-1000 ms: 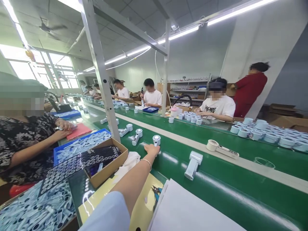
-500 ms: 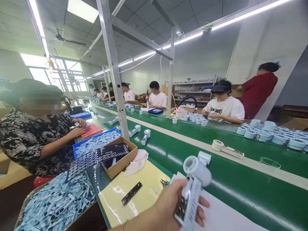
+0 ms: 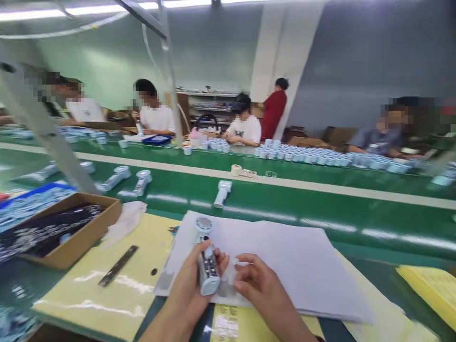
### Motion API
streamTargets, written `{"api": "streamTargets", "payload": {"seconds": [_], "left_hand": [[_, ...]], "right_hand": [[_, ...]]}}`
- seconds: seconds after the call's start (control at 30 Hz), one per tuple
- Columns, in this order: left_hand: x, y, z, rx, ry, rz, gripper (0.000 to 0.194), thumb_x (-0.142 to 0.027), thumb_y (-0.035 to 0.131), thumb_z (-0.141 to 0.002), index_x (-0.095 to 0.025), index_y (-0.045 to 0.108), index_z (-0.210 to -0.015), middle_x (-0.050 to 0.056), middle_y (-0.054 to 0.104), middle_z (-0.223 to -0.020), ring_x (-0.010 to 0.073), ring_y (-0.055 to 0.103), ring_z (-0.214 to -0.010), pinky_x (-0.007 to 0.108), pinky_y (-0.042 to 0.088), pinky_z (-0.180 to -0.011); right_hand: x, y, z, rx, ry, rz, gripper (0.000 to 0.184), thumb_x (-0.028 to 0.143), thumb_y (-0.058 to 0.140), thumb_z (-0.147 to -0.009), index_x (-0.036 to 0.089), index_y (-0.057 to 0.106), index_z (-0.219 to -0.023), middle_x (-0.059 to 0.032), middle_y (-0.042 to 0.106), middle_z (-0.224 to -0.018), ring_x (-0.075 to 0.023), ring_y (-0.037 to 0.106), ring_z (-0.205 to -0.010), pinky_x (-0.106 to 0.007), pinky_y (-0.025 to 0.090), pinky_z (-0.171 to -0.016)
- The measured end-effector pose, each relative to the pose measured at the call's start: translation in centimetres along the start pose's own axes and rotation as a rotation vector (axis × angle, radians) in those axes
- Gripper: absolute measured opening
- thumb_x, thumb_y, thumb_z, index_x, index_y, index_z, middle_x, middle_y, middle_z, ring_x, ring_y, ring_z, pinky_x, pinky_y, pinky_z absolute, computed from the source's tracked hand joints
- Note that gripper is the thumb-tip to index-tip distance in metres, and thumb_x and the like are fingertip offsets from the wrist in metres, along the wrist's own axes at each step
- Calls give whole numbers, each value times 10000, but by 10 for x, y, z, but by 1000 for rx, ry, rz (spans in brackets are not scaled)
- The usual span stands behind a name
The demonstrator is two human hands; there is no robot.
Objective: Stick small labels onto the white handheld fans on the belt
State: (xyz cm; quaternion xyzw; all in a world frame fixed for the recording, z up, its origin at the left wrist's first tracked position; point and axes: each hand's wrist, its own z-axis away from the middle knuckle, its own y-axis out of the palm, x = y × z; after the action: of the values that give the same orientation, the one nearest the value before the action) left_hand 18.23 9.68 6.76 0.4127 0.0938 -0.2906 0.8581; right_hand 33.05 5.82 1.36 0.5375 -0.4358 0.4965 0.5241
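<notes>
My left hand (image 3: 188,282) is wrapped round a light-blue handheld device (image 3: 209,281) with a round head, tilted up over the white sheets (image 3: 281,266). The handle's face is open toward me, with dark and metallic parts showing inside. My right hand (image 3: 263,285) is just to the right, its thumb and fingers drawn together at a small pale, translucent thing, blurred too much to name. To the left, a dark flat strip (image 3: 118,266) and a small dark disc (image 3: 154,272) lie on the yellow sheet (image 3: 99,294).
A cardboard box (image 3: 114,216) of dark sheets stands left, beside a blue tray (image 3: 67,187) of pale-blue parts. A similar device (image 3: 223,194) lies on the green belt (image 3: 302,204) ahead. Yellow papers (image 3: 431,289) lie right. Several people sit across the belt.
The view has swung right and down. My left hand has brought the device in over the white sheets, with its open handle now facing me. My right hand has come into view beside it.
</notes>
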Motion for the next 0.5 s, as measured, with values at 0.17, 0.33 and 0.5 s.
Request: {"api": "streamTargets", "payload": {"seconds": [0.17, 0.33, 0.5], "left_hand": [[-1, 2, 3, -28, 49, -79, 127, -81, 525, -900, -84, 618, -814, 121, 667, -716, 228, 716, -668, 353, 645, -627], [1, 12, 17, -43, -17, -35, 156, -130, 499, -951, -74, 625, -879, 37, 596, -661, 87, 593, -457, 182, 569, -469], [12, 19, 22, -57, -32, -8, 102, -126, 554, -920, -117, 607, -834, 29, 604, -661, 84, 580, -433, 146, 521, -407]], "right_hand": [[15, 11, 4, -83, 7, -169, 588, 569, 872, -631, 208, 591, -1000, 26, 645, -701, -272, 673, -1059, -385, 485, -945], [30, 28, 23, -73, -50, -376, 577, 382, 925, -622, 213, 590, -1061, 11, 703, -716, -288, 618, -1189, -402, 479, -977], [41, 40, 30, -181, -71, -275, 482, 274, 860, -645, 194, 590, -1036, -17, 744, -699, -297, 617, -1195, -428, 473, -1013]]}}
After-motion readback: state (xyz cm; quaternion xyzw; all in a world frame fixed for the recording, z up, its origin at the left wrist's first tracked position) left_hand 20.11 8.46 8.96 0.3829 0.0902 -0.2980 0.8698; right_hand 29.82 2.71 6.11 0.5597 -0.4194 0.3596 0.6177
